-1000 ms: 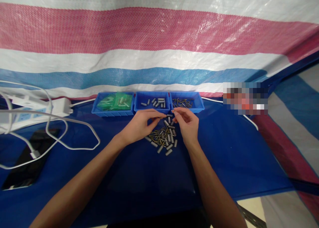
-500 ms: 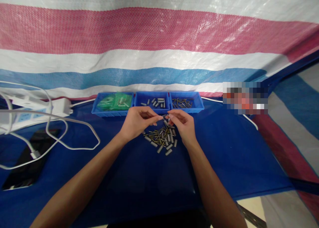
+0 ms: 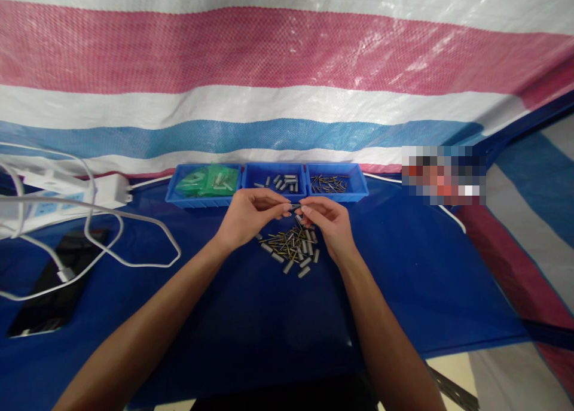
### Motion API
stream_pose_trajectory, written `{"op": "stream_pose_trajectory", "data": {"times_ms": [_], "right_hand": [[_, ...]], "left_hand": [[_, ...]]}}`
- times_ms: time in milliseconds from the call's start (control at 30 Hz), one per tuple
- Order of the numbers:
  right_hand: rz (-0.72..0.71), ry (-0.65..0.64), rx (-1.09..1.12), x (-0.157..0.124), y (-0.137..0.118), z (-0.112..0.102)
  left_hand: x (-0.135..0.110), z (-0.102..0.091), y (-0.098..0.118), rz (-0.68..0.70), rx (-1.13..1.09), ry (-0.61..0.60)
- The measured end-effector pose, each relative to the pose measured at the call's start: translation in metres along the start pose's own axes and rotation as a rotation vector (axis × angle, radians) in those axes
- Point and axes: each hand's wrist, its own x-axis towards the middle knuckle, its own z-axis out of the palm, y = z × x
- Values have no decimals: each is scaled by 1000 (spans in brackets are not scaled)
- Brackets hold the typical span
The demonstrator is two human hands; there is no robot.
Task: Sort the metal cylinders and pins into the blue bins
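Observation:
My left hand [image 3: 251, 216] and my right hand [image 3: 325, 222] meet fingertip to fingertip above a loose pile of small grey sleeves and brass pins [image 3: 290, 249] on the blue cloth. Both hands are pinched shut on one small part held between them; it is too small to name. Behind the hands stands a row of three blue bins: the left bin [image 3: 202, 185] holds green bags, the middle bin [image 3: 274, 183] holds grey sleeves, the right bin [image 3: 335, 185] holds brass pins.
A white power strip [image 3: 67, 197] with looping white cables [image 3: 134, 243] lies at the left, next to a black phone [image 3: 49, 297] on a charger lead. A striped tarp [image 3: 287, 70] rises behind the bins. The blue cloth's edge runs along the right.
My hands have drawn together over the pile, fingertips now touching. The view has shifted slightly.

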Motion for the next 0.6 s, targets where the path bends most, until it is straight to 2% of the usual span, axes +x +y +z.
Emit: {"op": "stream_pose_trajectory", "data": {"times_ms": [333,600], "right_hand": [[3,-4,5,-1,2,0],[37,-29,-8,-2,-3,5]], "left_hand": [[-1,0,4,-10,149,-61],[-1,2,1,9,179,-53]]}}
